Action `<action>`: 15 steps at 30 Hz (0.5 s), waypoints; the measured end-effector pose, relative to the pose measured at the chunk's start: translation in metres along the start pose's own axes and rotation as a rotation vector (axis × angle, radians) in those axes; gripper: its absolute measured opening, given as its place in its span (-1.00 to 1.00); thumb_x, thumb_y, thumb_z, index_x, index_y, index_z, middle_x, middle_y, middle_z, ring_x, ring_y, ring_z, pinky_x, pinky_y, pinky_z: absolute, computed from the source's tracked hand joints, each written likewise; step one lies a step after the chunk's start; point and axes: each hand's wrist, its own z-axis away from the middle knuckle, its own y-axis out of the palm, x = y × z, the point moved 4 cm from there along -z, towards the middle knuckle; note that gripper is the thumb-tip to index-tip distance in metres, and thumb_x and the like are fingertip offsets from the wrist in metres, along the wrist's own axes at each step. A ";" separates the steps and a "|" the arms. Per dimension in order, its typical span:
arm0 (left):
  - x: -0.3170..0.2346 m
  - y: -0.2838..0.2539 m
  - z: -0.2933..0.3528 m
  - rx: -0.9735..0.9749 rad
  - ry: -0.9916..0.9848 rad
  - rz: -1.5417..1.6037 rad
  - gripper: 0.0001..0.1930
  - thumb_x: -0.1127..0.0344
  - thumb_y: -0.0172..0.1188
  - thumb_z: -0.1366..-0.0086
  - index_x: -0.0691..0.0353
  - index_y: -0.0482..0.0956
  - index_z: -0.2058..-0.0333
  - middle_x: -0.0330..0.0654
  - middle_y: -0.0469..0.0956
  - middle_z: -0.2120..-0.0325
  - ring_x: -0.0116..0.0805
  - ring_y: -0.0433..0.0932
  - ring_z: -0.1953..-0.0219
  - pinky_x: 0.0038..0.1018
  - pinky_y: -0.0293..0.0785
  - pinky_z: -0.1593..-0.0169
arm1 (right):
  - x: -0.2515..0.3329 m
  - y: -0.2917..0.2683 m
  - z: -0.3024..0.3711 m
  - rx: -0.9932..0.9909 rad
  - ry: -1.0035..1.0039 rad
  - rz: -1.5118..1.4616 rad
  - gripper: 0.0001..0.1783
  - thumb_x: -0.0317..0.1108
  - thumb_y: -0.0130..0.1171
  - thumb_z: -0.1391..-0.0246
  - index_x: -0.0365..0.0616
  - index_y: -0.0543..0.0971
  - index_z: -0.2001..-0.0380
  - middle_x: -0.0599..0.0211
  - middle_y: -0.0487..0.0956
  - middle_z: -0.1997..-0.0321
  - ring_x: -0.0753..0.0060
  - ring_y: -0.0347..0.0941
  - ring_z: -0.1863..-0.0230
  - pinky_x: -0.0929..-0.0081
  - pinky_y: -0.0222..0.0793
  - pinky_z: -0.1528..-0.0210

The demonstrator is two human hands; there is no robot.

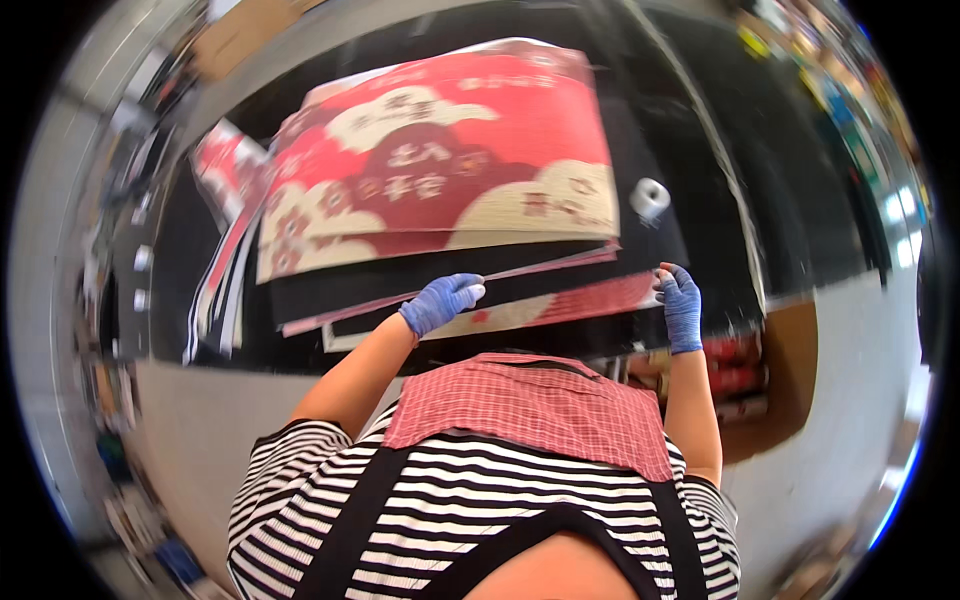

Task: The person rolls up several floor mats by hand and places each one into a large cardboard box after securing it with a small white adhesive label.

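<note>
A: Fingers [462, 284] on the left hand [432, 305] look curled nearly together above the near mat [590, 301], but it's blurry, so can't tell if they've got anything. The right hand [681, 308] has its fingertips bunched at that mat's right end. Solid pinch? Can't tell either.

B: Where's the mat exactly?

A: Near edge of the black tabletop [722, 235], just a strip showing. The red-and-cream stack [430, 150] is beyond it.

B: Tips?

A: I'd pinch flat, hands wide apart, pulling evenly so it won't sag or crease. Also mind the white roll [650, 198] beyond the right hand, could get knocked.
</note>
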 end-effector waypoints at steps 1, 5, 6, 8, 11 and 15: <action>0.015 -0.019 0.014 -0.100 -0.002 0.096 -0.45 0.04 0.15 -0.43 0.30 0.43 -0.23 -0.22 0.62 0.11 -0.45 0.56 0.10 -0.45 0.49 -0.01 | 0.011 0.031 -0.017 0.070 -0.051 0.102 -0.66 -0.27 0.20 -0.26 -0.22 0.61 -0.02 0.33 0.66 0.18 0.62 0.54 0.28 0.62 0.48 0.25; 0.061 -0.071 0.046 -0.317 -0.004 0.267 -0.48 0.02 0.15 -0.42 0.25 0.47 -0.20 -0.24 0.63 0.12 -0.44 0.59 0.11 -0.49 0.49 0.06 | 0.004 0.083 -0.101 0.103 -0.232 0.541 -0.66 -0.20 0.23 -0.24 -0.15 0.66 0.01 0.29 0.70 0.26 0.50 0.55 0.38 0.53 0.47 0.33; 0.072 -0.080 0.057 -0.370 -0.017 0.268 -0.51 0.05 0.16 -0.42 0.23 0.48 -0.18 -0.24 0.64 0.13 -0.43 0.60 0.12 -0.49 0.50 0.06 | 0.014 0.097 -0.109 0.153 -0.166 0.641 -0.65 -0.24 0.23 -0.23 -0.26 0.65 0.04 0.15 0.70 0.24 0.37 0.58 0.34 0.42 0.49 0.26; 0.081 -0.099 0.064 -0.431 0.013 0.325 -0.53 0.06 0.17 -0.41 0.23 0.51 -0.16 -0.23 0.64 0.14 -0.44 0.61 0.15 -0.49 0.51 0.06 | 0.018 0.089 -0.138 0.156 0.041 0.558 -0.69 -0.31 0.25 -0.19 -0.38 0.65 0.15 0.05 0.69 0.30 0.26 0.60 0.36 0.36 0.50 0.26; 0.104 -0.129 0.066 -0.510 0.113 0.421 -0.61 0.17 0.25 -0.34 0.20 0.58 -0.08 -0.22 0.64 0.14 -0.46 0.60 0.17 -0.48 0.51 0.06 | 0.064 0.131 -0.129 0.411 0.253 -0.091 -0.83 -0.38 0.32 -0.14 -0.32 0.68 0.37 0.30 0.63 0.49 0.50 0.53 0.49 0.48 0.41 0.47; 0.071 -0.187 0.042 -0.856 0.293 -0.473 -0.33 0.16 0.36 -0.22 0.32 0.40 -0.25 0.15 0.54 -0.06 -0.06 0.50 -0.15 -0.25 0.37 -0.25 | 0.213 0.185 -0.127 0.481 0.010 -0.205 -0.88 -0.40 0.24 -0.16 -0.21 0.64 0.43 0.46 0.51 0.57 0.59 0.35 0.62 0.52 0.33 0.55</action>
